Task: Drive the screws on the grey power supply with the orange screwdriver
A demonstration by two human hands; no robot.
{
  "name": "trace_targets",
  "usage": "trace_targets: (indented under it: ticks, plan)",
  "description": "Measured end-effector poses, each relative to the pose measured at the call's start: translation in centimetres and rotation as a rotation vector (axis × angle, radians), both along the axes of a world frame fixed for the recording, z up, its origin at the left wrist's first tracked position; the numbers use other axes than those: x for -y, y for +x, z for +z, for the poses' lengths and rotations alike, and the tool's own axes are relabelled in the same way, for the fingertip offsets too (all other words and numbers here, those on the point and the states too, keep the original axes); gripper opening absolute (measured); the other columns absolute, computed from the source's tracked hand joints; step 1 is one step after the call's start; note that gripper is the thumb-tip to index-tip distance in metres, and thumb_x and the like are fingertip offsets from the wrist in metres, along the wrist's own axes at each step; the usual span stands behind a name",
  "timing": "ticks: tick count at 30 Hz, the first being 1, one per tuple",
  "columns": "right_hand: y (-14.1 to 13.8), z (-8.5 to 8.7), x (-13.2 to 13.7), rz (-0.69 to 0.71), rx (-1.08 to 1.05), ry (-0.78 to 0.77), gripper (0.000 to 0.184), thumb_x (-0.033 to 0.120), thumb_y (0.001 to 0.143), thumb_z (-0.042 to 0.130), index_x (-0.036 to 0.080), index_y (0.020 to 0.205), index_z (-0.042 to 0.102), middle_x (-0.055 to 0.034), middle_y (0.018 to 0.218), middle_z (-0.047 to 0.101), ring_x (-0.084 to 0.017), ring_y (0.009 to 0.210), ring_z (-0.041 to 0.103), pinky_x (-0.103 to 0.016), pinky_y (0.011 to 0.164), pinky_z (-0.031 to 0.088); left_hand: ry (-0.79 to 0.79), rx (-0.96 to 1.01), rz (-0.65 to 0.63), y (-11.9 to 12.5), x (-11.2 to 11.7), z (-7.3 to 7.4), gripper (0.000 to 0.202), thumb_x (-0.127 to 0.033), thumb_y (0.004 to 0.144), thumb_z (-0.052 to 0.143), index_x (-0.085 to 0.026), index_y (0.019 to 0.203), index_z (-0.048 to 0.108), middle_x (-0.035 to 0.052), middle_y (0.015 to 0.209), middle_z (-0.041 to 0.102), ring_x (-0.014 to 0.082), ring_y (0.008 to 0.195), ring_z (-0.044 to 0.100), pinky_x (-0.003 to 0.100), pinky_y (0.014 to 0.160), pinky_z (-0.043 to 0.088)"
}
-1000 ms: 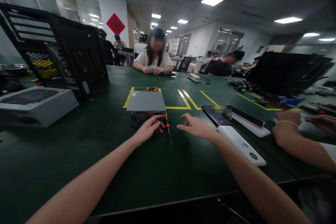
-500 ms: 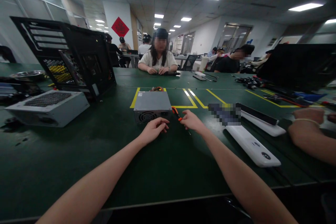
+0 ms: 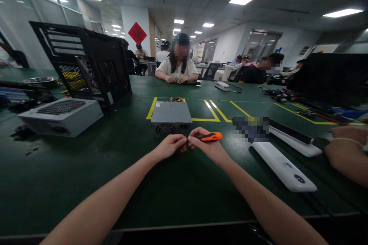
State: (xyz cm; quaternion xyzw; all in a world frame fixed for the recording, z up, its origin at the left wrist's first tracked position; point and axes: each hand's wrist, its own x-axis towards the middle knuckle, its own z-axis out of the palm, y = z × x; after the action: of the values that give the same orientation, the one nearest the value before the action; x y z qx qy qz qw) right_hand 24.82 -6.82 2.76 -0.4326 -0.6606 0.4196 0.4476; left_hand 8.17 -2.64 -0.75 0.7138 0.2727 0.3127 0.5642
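A grey power supply unit (image 3: 171, 117) with a fan grille on its near face sits on the green table (image 3: 161, 183), partly inside yellow tape lines. Just in front of it my right hand (image 3: 205, 145) is closed around an orange-handled screwdriver (image 3: 211, 136), held level with the handle pointing right. My left hand (image 3: 170, 146) is pinched at the screwdriver's tip end, fingertips meeting those of my right hand; what it pinches is too small to make out.
A black computer case (image 3: 86, 65) and a second grey power supply (image 3: 61, 115) stand at the left. White flat devices (image 3: 283, 164) lie to the right, beside another person's forearm (image 3: 345, 153). People sit across the table; cables and tools lie at far right.
My right hand has picked up the screwdriver from the table beside the power supply and turned it level. My left hand stayed in front of the unit and now meets the tip.
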Motion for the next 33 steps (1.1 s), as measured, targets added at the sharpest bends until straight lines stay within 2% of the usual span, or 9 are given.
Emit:
trace_targets:
  ticks: [3, 8, 12, 15, 17, 23, 25, 27, 33]
  plan:
    - [-0.1, 0.2, 0.3, -0.059, -0.078, 0.011, 0.020, 0.039, 0.076, 0.056, 0.020, 0.083, 0.053, 0.0044, 0.065, 0.054, -0.007, 0.048, 0.049, -0.019, 0.043, 0.040, 0.015, -0.026, 0.033, -0.2, -0.2, 0.1, 0.032, -0.044, 0.081, 0.047, -0.014, 0.078, 0.057, -0.0020, 0.062, 0.049, 0.0082, 0.057, 0.045, 0.021, 0.054, 0.036]
    - [-0.2, 0.8, 1.4, -0.042, -0.265, 0.133, 0.023, 0.042, 0.082, 0.047, 0.020, 0.079, 0.054, -0.0004, 0.077, 0.061, -0.008, 0.047, 0.052, -0.021, 0.042, 0.039, 0.061, -0.037, 0.084, -0.5, -0.7, -0.4, 0.034, -0.046, 0.082, 0.044, -0.015, 0.077, 0.055, -0.0014, 0.065, 0.050, 0.0088, 0.059, 0.046, 0.022, 0.056, 0.038]
    - [-0.3, 1.0, 2.4, -0.236, -0.207, 0.337, 0.025, 0.037, 0.084, 0.044, 0.020, 0.069, 0.054, -0.0005, 0.072, 0.062, -0.006, 0.038, 0.045, -0.022, 0.037, 0.034, 0.111, -0.063, 0.081, -0.6, -0.7, -0.9, 0.033, -0.044, 0.084, 0.040, -0.015, 0.085, 0.055, 0.0016, 0.073, 0.055, 0.0114, 0.064, 0.052, 0.024, 0.061, 0.043]
    - [0.1, 1.4, 2.3, -0.451, -0.230, 0.510, 0.019, 0.034, 0.081, 0.050, 0.021, 0.068, 0.051, 0.0019, 0.063, 0.059, -0.007, 0.042, 0.046, -0.023, 0.043, 0.038, 0.346, -0.170, 0.273, -0.8, -0.1, -0.3, 0.030, -0.039, 0.087, 0.036, -0.018, 0.100, 0.054, 0.0018, 0.078, 0.057, 0.0123, 0.063, 0.053, 0.027, 0.063, 0.042]
    - [0.7, 1.7, 1.5, -0.547, -0.292, 0.523, 0.015, 0.033, 0.080, 0.053, 0.022, 0.072, 0.048, 0.0046, 0.055, 0.055, -0.009, 0.046, 0.050, -0.023, 0.047, 0.041, 0.521, -0.202, 0.446, -1.2, 0.3, 0.5, 0.028, -0.035, 0.088, 0.035, -0.020, 0.104, 0.053, 0.0027, 0.081, 0.057, 0.0142, 0.069, 0.053, 0.029, 0.068, 0.041]
    - [2.4, 0.7, -1.6, -0.538, -0.309, 0.242, 0.024, 0.042, 0.073, 0.058, 0.020, 0.071, 0.047, 0.0067, 0.049, 0.050, -0.008, 0.042, 0.047, -0.022, 0.046, 0.043, 0.737, -0.137, 0.989, -2.9, -0.1, 2.2, 0.025, -0.029, 0.087, 0.037, -0.019, 0.103, 0.053, 0.0081, 0.098, 0.052, 0.0206, 0.096, 0.047, 0.034, 0.087, 0.036]
    - [2.7, 0.1, -2.0, -0.560, -0.284, 0.258, 0.025, 0.043, 0.073, 0.058, 0.020, 0.071, 0.048, 0.0069, 0.048, 0.050, -0.009, 0.042, 0.047, -0.022, 0.046, 0.044, 0.702, -0.090, 1.100, -3.5, -1.2, 1.7, 0.030, -0.031, 0.085, 0.041, -0.019, 0.111, 0.049, 0.0092, 0.110, 0.048, 0.0217, 0.105, 0.043, 0.035, 0.091, 0.034]
    - [2.8, -0.2, -2.4, -0.566, -0.268, 0.255, 0.024, 0.043, 0.073, 0.058, 0.021, 0.077, 0.049, 0.0071, 0.049, 0.051, -0.009, 0.043, 0.049, -0.024, 0.049, 0.045, 0.591, -0.016, 1.102, -4.0, -2.4, 0.8, 0.042, -0.036, 0.083, 0.045, -0.020, 0.121, 0.042, 0.0097, 0.120, 0.044, 0.0214, 0.112, 0.041, 0.035, 0.095, 0.032]
    - [1.5, -1.6, -4.9, -0.487, -0.262, 0.048, 0.025, 0.043, 0.070, 0.058, 0.019, 0.074, 0.052, 0.0014, 0.057, 0.060, -0.015, 0.062, 0.060, -0.027, 0.061, 0.048, 0.132, 0.113, 0.849, -4.5, -4.4, -1.0, 0.048, -0.047, 0.082, 0.042, -0.018, 0.120, 0.048, 0.0075, 0.122, 0.053, 0.0215, 0.113, 0.047, 0.031, 0.094, 0.035]
